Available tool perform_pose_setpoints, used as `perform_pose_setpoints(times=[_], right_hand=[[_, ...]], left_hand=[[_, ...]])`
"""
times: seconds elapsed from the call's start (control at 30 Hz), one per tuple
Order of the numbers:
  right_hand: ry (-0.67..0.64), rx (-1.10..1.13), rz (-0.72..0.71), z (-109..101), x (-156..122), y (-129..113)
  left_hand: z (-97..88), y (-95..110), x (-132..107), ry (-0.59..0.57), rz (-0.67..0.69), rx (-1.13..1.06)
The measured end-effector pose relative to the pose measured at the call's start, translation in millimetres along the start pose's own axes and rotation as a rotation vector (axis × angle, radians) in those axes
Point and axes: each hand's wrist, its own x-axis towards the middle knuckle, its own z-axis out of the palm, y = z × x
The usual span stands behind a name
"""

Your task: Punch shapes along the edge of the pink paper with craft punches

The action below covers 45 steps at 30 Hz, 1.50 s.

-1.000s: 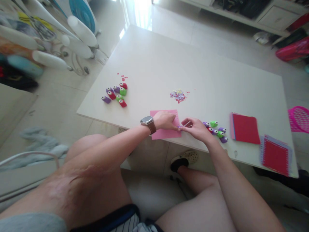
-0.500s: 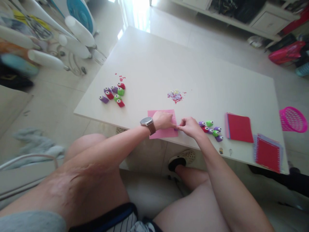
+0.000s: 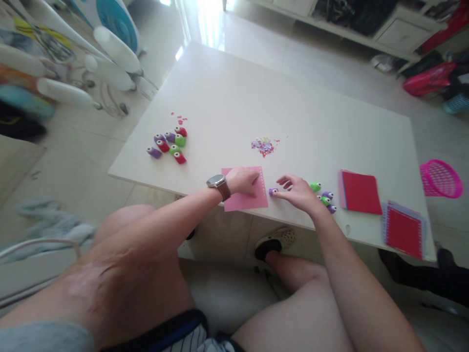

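A pink sheet of paper (image 3: 261, 200) lies at the table's near edge, with a row of small punched holes along its right side. My left hand (image 3: 244, 181), wearing a watch at the wrist, rests on the sheet, its fingers loosely extended. Just right of the paper stands a small purple craft punch (image 3: 273, 192) with a white top. My right hand (image 3: 296, 191) is beside it, fingers spread; the thumb tip is at the punch, and whether it touches I cannot tell. Several more punches (image 3: 324, 200) sit beyond my right hand, partly covered by it.
On the white table (image 3: 227, 98) are a pile of confetti (image 3: 263, 145), a group of punches (image 3: 175, 142) at left, and red cut-outs (image 3: 180, 120). A red-topped paper stack (image 3: 362, 193) and edge-punched sheets (image 3: 405, 230) lie right. A pink basket (image 3: 441, 179) stands beyond.
The purple punch has come off the paper's right edge and now stands apart from it. My right hand has opened from its grip; my left fingers have drawn back from that edge.
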Motion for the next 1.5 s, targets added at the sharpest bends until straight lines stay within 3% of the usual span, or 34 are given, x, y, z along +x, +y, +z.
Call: perform_pose_setpoints(times=[0.17, 0.27, 0.47, 0.6, 0.73, 0.87, 0.97, 1.03, 1.17, 1.23, 1.33, 1.5], right_hand=[[-0.076, -0.131, -0.109, 6.7, -0.3, -8.5], [-0.044, -0.192, -0.102, -0.3, 1.0, -7.1], [-0.006, -0.493, 0.041, -26.8, -1.4, 12.6], [0.019, -0.632, 0.126, -30.6, -4.0, 16.6], [0.014, -0.452, -0.024, -22.4, -4.8, 0.3], [-0.171, -0.15, -0.099, -8.7, -5.2, -13.3], [-0.249, -0.063, -0.077, 1.7, -3.6, -10.2], [-0.19, 0.011, -0.039, 6.4, -1.3, -5.7], [0.08, 0.277, -0.062, 7.3, 4.7, -1.2], [0.15, 0.33, -0.058, 5.3, 7.2, -0.9], [0.161, 0.269, 0.007, 3.6, 8.3, -0.9], [0.037, 0.15, -0.007, 6.2, 4.7, -3.8]], left_hand=[[-0.5, 1.1, 0.5, 0.02, 0.008, 0.02], [-0.2, 0.7, 0.6, 0.023, 0.005, 0.019], [1.5, -0.5, 1.4, 0.028, 0.015, 0.013], [2.3, -0.9, 2.2, 0.021, 0.014, 0.009], [1.4, -0.1, 1.0, 0.024, 0.008, 0.007], [0.1, 1.7, -1.7, 0.045, 0.013, 0.006], [0.6, 1.8, -1.5, 0.049, 0.01, 0.013], [1.5, 0.9, 0.0, 0.038, 0.007, 0.006], [3.2, -1.1, 2.5, 0.018, 0.008, -0.009], [3.4, -1.4, 2.3, 0.023, 0.009, -0.006], [2.9, -0.9, 0.7, 0.036, 0.009, 0.003], [-2.3, 0.8, 0.4, 0.043, 0.001, -0.008]])
